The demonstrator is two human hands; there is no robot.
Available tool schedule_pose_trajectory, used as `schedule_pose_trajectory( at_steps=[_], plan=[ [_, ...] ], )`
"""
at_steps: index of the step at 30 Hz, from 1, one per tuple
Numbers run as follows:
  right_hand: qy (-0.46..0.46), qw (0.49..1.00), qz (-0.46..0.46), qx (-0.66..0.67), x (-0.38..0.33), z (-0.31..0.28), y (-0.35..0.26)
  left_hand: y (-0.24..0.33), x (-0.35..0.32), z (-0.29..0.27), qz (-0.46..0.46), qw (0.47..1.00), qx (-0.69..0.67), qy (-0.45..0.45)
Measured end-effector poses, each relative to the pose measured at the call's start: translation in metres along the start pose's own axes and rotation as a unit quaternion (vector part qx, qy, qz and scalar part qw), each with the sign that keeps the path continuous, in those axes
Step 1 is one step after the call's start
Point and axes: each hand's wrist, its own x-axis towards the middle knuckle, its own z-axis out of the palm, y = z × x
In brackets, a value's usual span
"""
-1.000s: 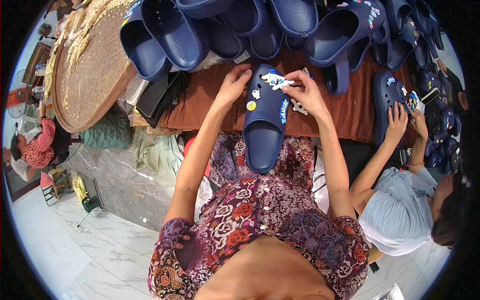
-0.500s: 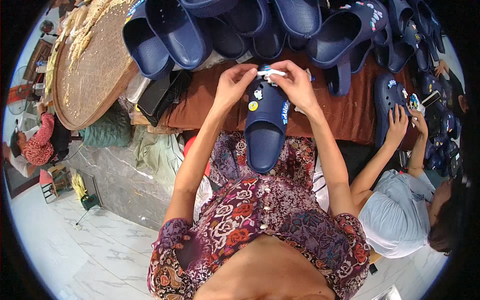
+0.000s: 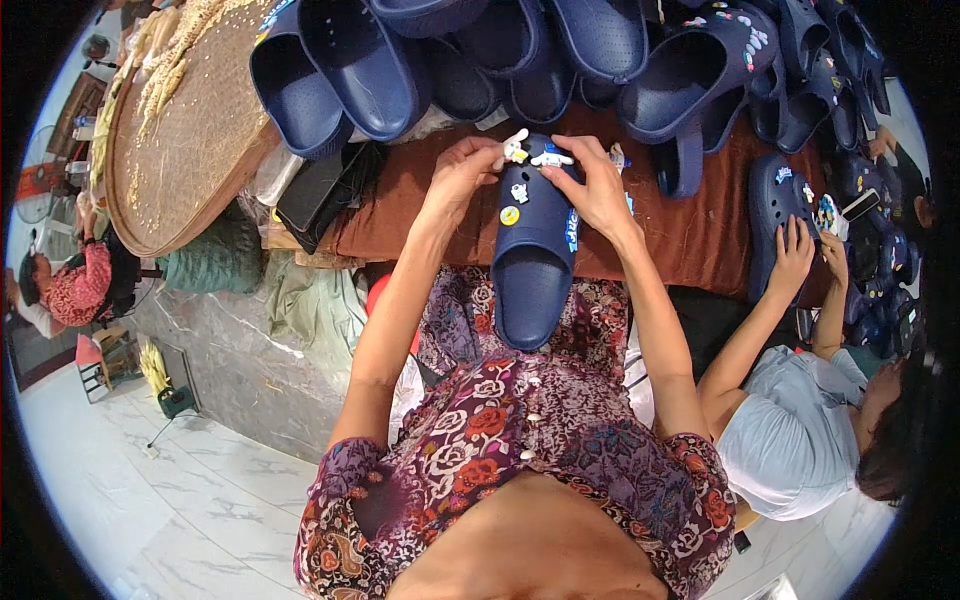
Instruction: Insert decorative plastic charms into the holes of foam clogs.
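A navy clog (image 3: 535, 222) lies sole down in front of me, its toe on the brown cloth and its heel toward my lap. Small charms sit on its upper, among them a yellow round charm (image 3: 510, 215) and a blue lettered charm (image 3: 572, 230). Between thumb and fingertips, my left hand (image 3: 462, 180) pinches a white charm with yellow on it (image 3: 516, 147) at the left of the toe. My right hand (image 3: 598, 188) is closed at a white-and-blue charm (image 3: 551, 158) on the toe, its thumb against the charm's lower edge.
Several navy clogs (image 3: 365, 75) are piled along the far side of the brown cloth (image 3: 410, 215). A round woven tray (image 3: 195, 150) with grains stands at the left. To the right, a co-worker's hand (image 3: 793, 255) rests on another navy clog (image 3: 765, 225).
My hands were together over one white shape at the toe. Now they are slightly apart, with a separate charm at each, and my left hand's charm shows its yellow part.
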Motion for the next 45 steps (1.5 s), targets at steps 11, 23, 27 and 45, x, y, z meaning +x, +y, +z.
schedule_pose_trajectory(
  at_steps=[11, 23, 27, 45],
  plan=[
    [-0.08, 0.994, -0.055, 0.044, 0.004, -0.002, 0.012, 0.004, -0.005, 0.007, -0.026, 1.0, 0.01, -0.015],
    [-0.072, 0.996, -0.042, 0.033, 0.0, 0.002, 0.011, 0.006, -0.008, 0.004, 0.006, 0.984, 0.163, -0.074],
    [-0.062, 0.997, -0.021, 0.036, 0.0, 0.005, 0.006, 0.01, -0.008, 0.006, 0.028, 0.98, 0.185, -0.068],
    [-0.098, 0.967, 0.208, 0.106, 0.007, 0.024, 0.002, -0.007, -0.009, -0.001, -0.034, 0.975, 0.22, -0.002]
  ],
)
